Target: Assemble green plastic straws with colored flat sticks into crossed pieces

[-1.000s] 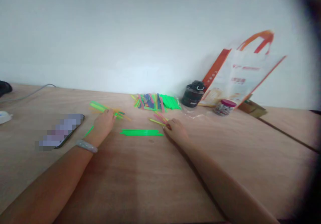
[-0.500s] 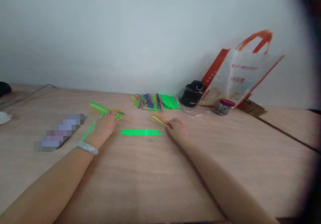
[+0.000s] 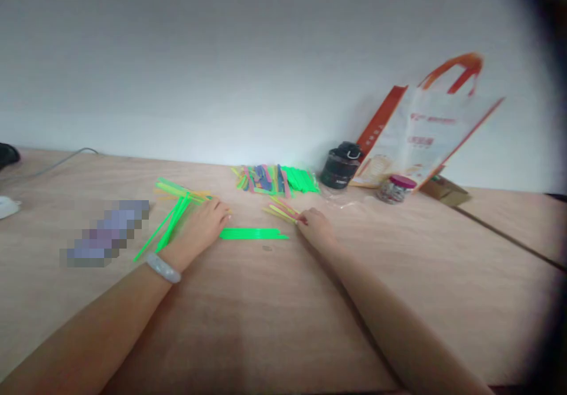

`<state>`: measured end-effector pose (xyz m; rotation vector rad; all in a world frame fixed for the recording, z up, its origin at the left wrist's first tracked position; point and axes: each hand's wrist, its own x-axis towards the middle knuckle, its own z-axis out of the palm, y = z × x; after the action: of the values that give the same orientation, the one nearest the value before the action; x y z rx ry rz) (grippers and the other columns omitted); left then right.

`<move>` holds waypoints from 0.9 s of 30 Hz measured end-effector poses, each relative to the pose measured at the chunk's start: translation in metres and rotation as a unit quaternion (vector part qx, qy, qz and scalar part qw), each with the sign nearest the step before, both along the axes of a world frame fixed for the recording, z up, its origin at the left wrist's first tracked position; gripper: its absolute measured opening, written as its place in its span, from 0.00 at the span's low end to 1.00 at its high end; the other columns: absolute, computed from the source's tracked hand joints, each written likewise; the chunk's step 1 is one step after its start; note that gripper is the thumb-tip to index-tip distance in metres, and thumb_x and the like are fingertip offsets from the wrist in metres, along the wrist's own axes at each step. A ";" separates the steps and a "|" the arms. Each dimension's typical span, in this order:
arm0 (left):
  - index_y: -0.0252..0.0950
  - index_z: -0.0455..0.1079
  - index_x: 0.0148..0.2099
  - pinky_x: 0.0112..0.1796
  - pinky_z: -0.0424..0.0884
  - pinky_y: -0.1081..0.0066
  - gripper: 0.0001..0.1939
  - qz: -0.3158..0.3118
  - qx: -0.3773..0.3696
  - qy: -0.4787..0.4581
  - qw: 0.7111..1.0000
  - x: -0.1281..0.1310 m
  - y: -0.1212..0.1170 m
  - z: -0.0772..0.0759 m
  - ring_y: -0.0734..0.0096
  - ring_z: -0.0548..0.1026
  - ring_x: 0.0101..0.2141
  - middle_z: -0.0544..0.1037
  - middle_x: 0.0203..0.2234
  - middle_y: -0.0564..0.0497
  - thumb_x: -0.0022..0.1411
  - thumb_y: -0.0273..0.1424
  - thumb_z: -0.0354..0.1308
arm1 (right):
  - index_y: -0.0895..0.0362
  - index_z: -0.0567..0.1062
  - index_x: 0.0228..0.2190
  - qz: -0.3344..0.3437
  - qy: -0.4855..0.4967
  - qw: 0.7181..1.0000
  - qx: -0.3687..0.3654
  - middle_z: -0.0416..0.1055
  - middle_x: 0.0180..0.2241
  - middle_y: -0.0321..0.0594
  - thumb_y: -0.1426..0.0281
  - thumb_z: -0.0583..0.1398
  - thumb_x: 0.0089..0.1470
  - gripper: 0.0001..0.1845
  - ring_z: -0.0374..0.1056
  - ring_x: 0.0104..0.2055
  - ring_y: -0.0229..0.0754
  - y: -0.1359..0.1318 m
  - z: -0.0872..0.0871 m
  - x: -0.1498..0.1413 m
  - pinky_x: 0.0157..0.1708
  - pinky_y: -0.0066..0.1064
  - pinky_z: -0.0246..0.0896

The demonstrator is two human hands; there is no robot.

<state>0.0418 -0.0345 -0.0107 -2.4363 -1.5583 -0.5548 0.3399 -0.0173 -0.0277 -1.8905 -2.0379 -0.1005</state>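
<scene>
Left hand: palm down, fingers bent over the nine-o'clock end of the green row; the grip looks narrow, but whether it holds a stick I cannot tell.
Right hand: fingers drawn together at the four-o'clock ends of the right bundle, apparently touching; whether this grip pinches them I cannot tell.
Green row: flat on the worktop between the hands, sticks side by side, ends slightly uneven; long axis nine to three o'clock.
Right bundle: yellow and pink sticks, slightly splayed, pointing from the fingers toward ten o'clock.
Green fan: loose sticks at the left hand's nine o'clock, running one to seven; one lies a little apart, its low end nearer eight.
Left bundle: yellow and green sticks at the left hand's eleven o'clock, axis roughly ten to four, partly hidden by the hand.
Handling: the sticks look thin, light and fairly stiff, probably smooth enough to slide over one another; hard bending could crease or snap one.
Hold: a single stick is best pinched mid-length; the row, pressed together from its long sides.
Twelve o'clock: mixed pile and green pile, adjoining.
One to two o'clock: bottle, jar, bag behind.
</scene>
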 end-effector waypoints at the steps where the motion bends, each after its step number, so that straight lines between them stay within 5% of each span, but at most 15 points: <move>1: 0.34 0.67 0.43 0.45 0.65 0.64 0.11 -0.046 -0.004 0.004 0.999 0.007 -0.004 -0.002 0.62 0.68 0.44 0.70 0.40 0.44 0.64 0.33 0.47 | 0.60 0.75 0.30 0.001 0.003 1.000 0.000 0.69 0.34 0.44 0.73 0.54 0.50 0.09 0.63 0.37 0.40 0.001 -0.001 0.001 0.37 0.28 0.54; 4: 0.34 0.66 0.48 0.49 0.63 0.62 0.14 -0.143 -0.024 0.004 0.989 0.027 -0.012 -0.012 0.61 0.66 0.47 0.70 0.45 0.44 0.64 0.35 0.49 | 0.60 0.75 0.30 0.003 0.020 1.000 -0.008 0.70 0.33 0.43 0.73 0.55 0.49 0.09 0.64 0.37 0.39 0.004 -0.003 0.006 0.37 0.27 0.54; 7: 0.35 0.63 0.53 0.50 0.61 0.61 0.17 -0.173 -0.045 -0.010 0.984 0.036 -0.013 -0.022 0.62 0.64 0.50 0.68 0.49 0.43 0.64 0.35 0.48 | 0.60 0.76 0.30 -0.005 0.038 0.999 -0.016 0.70 0.34 0.43 0.72 0.55 0.49 0.09 0.64 0.37 0.39 0.008 -0.006 0.011 0.36 0.26 0.55; 12: 0.36 0.65 0.51 0.49 0.63 0.65 0.14 -0.199 -0.073 -0.016 0.977 0.035 -0.011 -0.027 0.66 0.67 0.47 0.72 0.45 0.46 0.65 0.32 0.46 | 0.61 0.76 0.37 -0.005 0.020 0.999 0.024 0.71 0.38 0.48 0.69 0.55 0.52 0.14 0.64 0.42 0.44 0.013 -0.010 0.017 0.41 0.30 0.56; 27: 0.34 0.66 0.43 0.44 0.67 0.63 0.10 -0.215 -0.075 -0.018 0.974 0.044 -0.021 -0.024 0.65 0.69 0.42 0.72 0.40 0.46 0.64 0.35 0.49 | 0.60 0.75 0.35 0.027 0.050 0.994 0.094 0.72 0.35 0.46 0.70 0.52 0.55 0.13 0.65 0.39 0.43 0.001 -0.001 0.001 0.39 0.32 0.57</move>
<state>0.0855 -0.0555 -0.0343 -2.9163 -1.1169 -0.5673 0.3413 -0.0160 -0.0288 -1.6923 -1.9384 -0.1735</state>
